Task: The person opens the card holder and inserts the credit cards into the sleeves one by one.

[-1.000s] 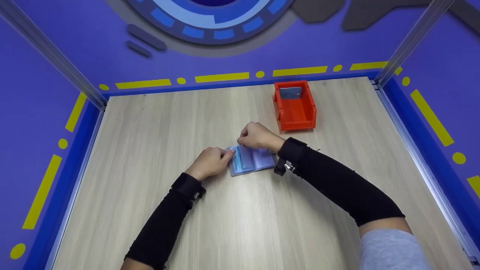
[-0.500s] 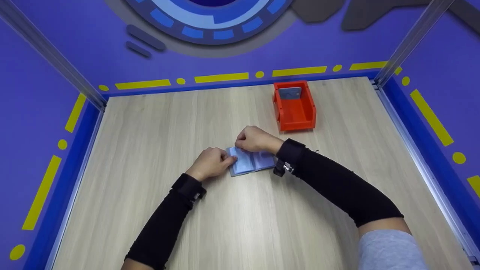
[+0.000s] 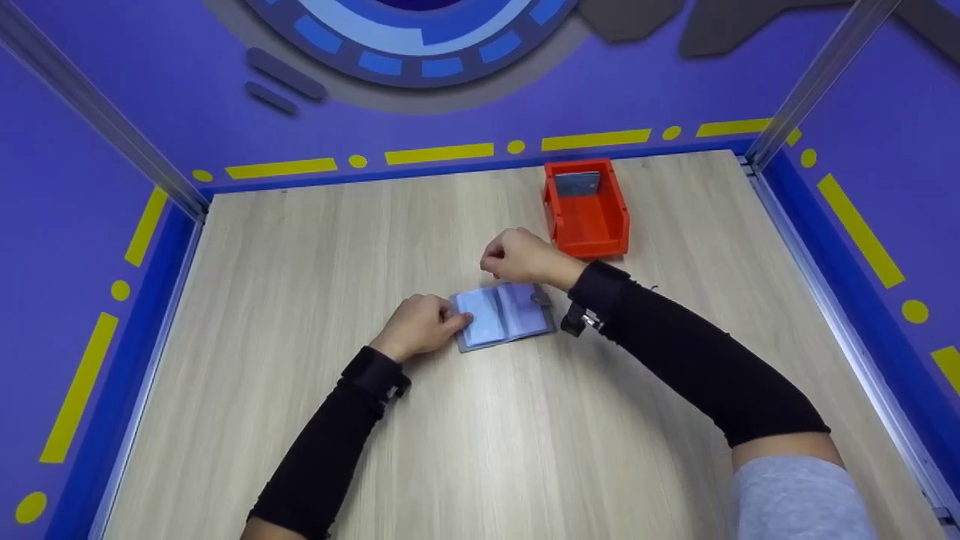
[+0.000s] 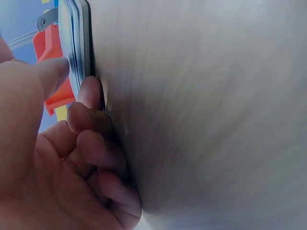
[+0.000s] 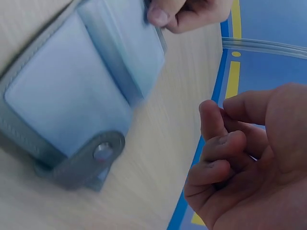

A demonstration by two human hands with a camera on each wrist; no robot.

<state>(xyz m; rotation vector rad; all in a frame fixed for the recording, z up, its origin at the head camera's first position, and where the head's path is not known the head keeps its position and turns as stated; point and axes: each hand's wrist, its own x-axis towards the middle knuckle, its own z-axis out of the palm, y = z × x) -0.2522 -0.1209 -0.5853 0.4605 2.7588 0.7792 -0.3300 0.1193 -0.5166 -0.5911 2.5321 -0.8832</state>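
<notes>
An open card holder point(image 3: 504, 315) with a grey cover and clear plastic sleeves lies on the wooden table. My left hand point(image 3: 421, 324) pinches its left edge; in the left wrist view the thumb point(image 4: 56, 72) presses on the sleeves and a fingertip point(image 4: 91, 91) is at the cover's underside. Beyond the far edge my right hand point(image 3: 517, 256) is raised, apart from the holder. Its fingers are curled, thumb and forefinger meeting, and nothing shows between them in the right wrist view. A grey strap with a metal snap point(image 5: 103, 151) sticks out from the holder's right side.
Behind the right hand stands a red bin point(image 3: 589, 217), with a greyish flat card-like piece point(image 3: 577, 184) leaning against its back wall. Blue panels with yellow marks point(image 3: 439, 154) rise at the table's back and sides.
The right hand pressed down at the sleeves' far edge, then came off and rose away from the holder. The sleeve it was turning now lies to the left. The left hand has stayed in place.
</notes>
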